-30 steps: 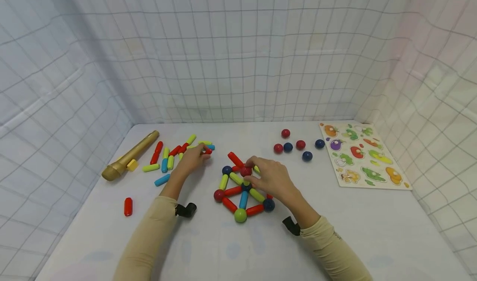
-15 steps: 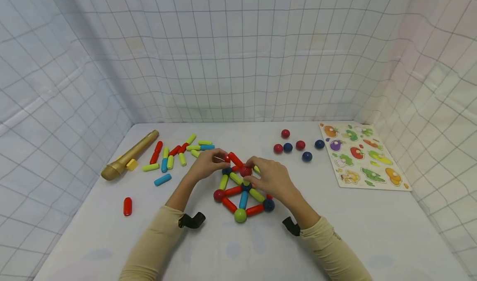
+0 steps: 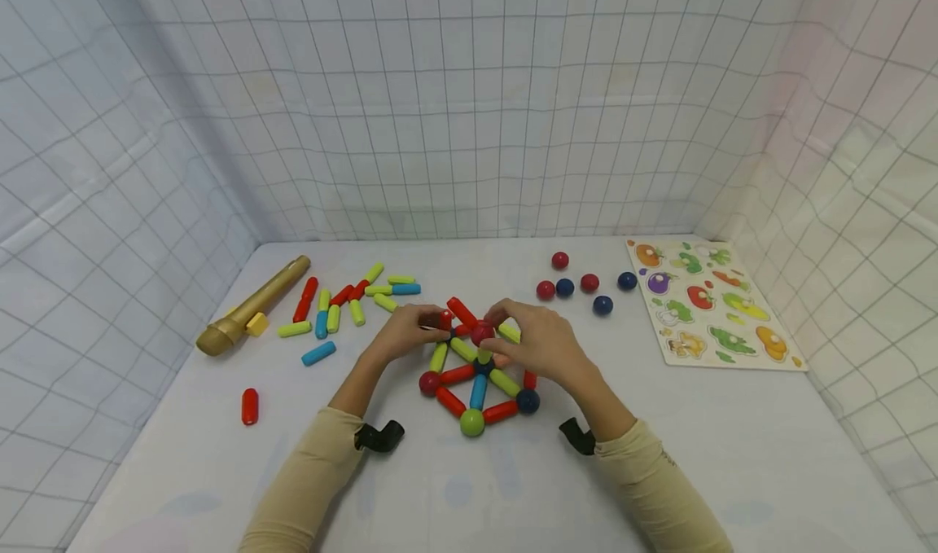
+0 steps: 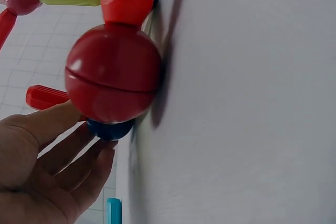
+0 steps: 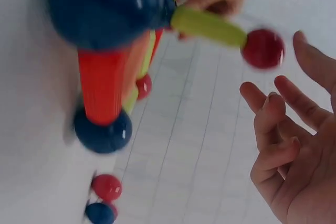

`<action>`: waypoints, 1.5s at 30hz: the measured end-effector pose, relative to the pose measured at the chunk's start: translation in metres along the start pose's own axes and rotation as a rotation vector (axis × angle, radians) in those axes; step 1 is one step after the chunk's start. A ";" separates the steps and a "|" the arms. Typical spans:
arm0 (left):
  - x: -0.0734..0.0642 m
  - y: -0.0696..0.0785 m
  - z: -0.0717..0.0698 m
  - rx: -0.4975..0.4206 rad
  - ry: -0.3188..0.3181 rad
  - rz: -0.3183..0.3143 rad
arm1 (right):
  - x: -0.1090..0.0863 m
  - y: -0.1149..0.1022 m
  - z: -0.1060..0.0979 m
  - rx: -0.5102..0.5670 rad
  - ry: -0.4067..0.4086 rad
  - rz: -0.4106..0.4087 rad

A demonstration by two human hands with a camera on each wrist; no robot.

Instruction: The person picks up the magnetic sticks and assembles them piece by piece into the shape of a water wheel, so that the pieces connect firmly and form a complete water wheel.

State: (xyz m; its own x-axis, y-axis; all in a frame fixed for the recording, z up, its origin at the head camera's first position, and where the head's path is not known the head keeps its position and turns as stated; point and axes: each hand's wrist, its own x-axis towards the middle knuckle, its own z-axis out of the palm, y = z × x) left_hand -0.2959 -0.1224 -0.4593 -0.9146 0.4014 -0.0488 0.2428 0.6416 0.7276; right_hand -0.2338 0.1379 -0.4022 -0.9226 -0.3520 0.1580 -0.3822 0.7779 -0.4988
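A magnetic rod-and-ball structure stands mid-table, with a green ball [image 3: 472,422] at its near corner. From its middle rises a yellow-green rod [image 3: 484,356] topped by a red ball [image 3: 482,333], which bears a slanting red rod [image 3: 462,311]. My left hand [image 3: 401,331] pinches another red rod [image 4: 44,97] near its lower end, upright at a dark blue ball [image 4: 111,129] of the structure's far left corner. The left fingertips touch or nearly touch that ball. Beside the top ball, my right hand [image 3: 538,337] has its fingers spread, apart from it in the right wrist view.
Loose rods [image 3: 357,296] lie at the left, near a gold toy microphone [image 3: 252,305] and a yellow block [image 3: 257,324]. One red rod [image 3: 250,406] lies nearer the front. Red and dark blue balls [image 3: 589,283] rest at the back right, beside a vegetable puzzle board [image 3: 721,305].
My left hand has carried the red rod from the loose rods rightward to the structure's far left ball. My right hand has let go of the top red ball and spread its fingers.
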 end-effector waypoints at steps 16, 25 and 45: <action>-0.013 0.000 0.017 0.086 0.012 0.025 | 0.008 0.129 -0.027 -0.191 -0.053 0.603; -0.020 0.002 0.009 0.053 0.022 -0.003 | 0.026 -0.020 -0.046 -0.100 0.085 0.061; -0.024 -0.006 0.001 -0.022 0.004 0.016 | 0.061 -0.084 -0.005 -0.190 -0.198 -0.177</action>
State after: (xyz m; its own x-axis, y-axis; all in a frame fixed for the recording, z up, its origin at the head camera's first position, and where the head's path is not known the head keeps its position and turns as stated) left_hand -0.2751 -0.1354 -0.4631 -0.9120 0.4086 -0.0347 0.2498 0.6206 0.7432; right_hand -0.2578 0.0537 -0.3464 -0.8198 -0.5705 0.0497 -0.5560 0.7721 -0.3078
